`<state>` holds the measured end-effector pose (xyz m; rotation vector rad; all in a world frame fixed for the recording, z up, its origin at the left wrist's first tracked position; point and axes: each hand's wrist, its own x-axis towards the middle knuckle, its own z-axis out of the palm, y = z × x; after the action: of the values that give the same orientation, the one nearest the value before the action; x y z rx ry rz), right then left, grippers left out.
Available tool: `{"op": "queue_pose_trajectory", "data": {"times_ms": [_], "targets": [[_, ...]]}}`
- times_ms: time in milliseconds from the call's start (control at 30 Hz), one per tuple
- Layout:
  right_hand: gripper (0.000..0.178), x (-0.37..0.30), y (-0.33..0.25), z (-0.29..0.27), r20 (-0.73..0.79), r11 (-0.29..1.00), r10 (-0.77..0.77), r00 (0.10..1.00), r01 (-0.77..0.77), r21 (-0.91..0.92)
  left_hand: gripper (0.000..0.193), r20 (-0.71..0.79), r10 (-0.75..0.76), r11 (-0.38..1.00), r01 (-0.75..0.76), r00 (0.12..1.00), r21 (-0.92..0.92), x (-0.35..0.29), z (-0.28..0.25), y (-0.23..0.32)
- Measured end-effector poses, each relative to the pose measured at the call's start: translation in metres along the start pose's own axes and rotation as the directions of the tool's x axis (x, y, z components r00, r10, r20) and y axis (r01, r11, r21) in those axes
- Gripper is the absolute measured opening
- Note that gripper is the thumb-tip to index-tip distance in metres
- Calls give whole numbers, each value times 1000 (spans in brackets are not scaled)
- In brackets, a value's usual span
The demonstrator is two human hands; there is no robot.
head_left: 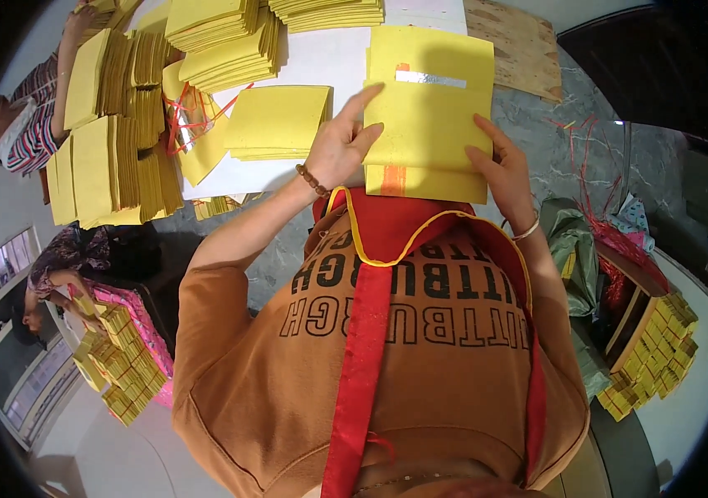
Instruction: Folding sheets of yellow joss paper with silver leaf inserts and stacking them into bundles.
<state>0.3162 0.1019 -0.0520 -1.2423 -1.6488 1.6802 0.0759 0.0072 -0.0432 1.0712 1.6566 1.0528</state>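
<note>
A pad of yellow paper sheets (429,124) extends over the near edge of the white-topped table, in front of my red apron (404,228). A silver foil strip (430,80) crosses its upper part, with orange-red marks beside the strip and at the lower end. My left hand (344,143) grips the left edge, index finger and thumb on top; its other fingers are mostly hidden. On the opposite edge my right hand (503,162) holds the sheets, thumb on top. A loose stack of yellow paper (278,120) lies beside my left hand.
Tall yellow paper piles (105,158) and red strings (184,120) cover the table's left side. A wooden board (516,46) lies beyond on the right. Two other people work at the left. Yellow bundles (657,349) and a green plastic sack (566,249) stand at my right.
</note>
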Motion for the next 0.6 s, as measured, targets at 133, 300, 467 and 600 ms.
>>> {"op": "queue_pose_trajectory", "data": {"times_ms": [133, 300, 467, 600], "targets": [[49, -1, -2, 1, 0, 998, 50, 999, -50, 35, 43, 100, 229, 790, -245, 968, 562, 2, -11, 2], [48, -1, 1, 0, -9, 1000, -5, 1000, 5, -17, 49, 234, 637, 254, -487, 734, 835, -5, 6, 21], [46, -3, -5, 1, -5, 997, 43, 999, -43, -68, 73, 571, 446, 342, -720, 690, 603, -8, 19, 2], [44, -21, -24, 12, 9, 474, -248, 969, 130, -871, 73, 564, 417, 362, -699, 713, 617, -10, 21, -6]]}}
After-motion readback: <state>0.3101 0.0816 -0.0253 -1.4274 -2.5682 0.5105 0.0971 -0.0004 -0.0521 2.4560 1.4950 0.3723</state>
